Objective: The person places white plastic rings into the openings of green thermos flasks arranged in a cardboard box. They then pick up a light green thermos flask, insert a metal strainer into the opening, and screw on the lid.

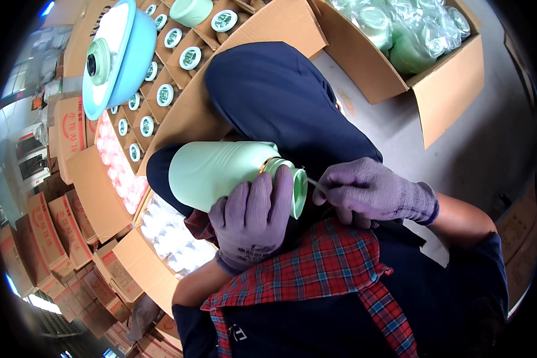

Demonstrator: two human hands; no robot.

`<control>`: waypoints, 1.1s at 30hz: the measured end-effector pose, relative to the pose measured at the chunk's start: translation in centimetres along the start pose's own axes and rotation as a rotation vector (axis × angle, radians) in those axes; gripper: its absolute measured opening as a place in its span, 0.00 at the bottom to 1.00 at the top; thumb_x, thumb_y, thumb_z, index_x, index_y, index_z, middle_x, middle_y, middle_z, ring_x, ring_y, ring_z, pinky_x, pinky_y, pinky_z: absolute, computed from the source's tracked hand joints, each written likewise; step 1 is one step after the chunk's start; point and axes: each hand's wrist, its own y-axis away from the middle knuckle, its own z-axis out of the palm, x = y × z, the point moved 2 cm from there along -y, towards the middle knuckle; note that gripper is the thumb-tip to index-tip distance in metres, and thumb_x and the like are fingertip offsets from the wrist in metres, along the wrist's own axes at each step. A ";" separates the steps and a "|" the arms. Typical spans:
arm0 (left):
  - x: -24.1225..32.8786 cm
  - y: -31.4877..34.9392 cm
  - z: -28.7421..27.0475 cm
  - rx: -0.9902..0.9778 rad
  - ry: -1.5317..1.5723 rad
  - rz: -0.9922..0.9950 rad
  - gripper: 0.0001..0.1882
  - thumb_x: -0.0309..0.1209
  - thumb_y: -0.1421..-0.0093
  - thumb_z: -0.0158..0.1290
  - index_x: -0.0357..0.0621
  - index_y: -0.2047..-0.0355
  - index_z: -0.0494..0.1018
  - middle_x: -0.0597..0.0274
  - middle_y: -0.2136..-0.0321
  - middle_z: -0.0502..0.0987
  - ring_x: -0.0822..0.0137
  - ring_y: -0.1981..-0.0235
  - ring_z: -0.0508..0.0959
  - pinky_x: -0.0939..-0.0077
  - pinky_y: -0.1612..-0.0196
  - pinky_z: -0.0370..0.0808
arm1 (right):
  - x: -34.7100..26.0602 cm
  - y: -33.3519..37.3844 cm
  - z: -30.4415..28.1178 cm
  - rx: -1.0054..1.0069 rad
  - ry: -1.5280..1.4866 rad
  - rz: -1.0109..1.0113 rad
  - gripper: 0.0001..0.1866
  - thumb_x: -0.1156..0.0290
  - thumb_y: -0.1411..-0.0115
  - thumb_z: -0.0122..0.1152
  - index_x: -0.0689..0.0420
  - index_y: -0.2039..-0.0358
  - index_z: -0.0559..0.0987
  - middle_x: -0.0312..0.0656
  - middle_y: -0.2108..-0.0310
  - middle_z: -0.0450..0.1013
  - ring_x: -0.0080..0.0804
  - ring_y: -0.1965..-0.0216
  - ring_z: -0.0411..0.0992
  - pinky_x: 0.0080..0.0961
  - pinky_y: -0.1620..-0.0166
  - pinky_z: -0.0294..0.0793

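A mint-green vacuum flask body lies on its side across my lap, its open mouth toward the right. My left hand, in a purple-grey glove, is closed around its neck end, with the fingers over the top near a thin gold band. My right hand, gloved alike, pinches a thin pale strip beside the rim of the mouth. Where the strip's far end goes, I cannot tell. The flask's inside is mostly hidden from this angle.
Ahead on the left, a divided carton holds several green flasks upright. A blue basin rests over it, bearing a green threaded ring. Another carton at far right holds bagged green parts. Pink and white bagged pieces fill cartons at left.
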 end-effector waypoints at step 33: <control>1.0 1.1 5.7 0.429 0.103 -0.212 0.04 0.28 0.39 0.47 0.53 0.66 0.70 0.65 0.59 0.80 0.63 0.55 0.75 0.65 0.48 0.67 | -0.5 -4.1 0.5 0.328 0.793 -0.500 0.08 0.69 0.38 0.56 0.61 0.70 0.73 0.50 0.77 0.73 0.49 0.72 0.75 0.40 0.68 0.74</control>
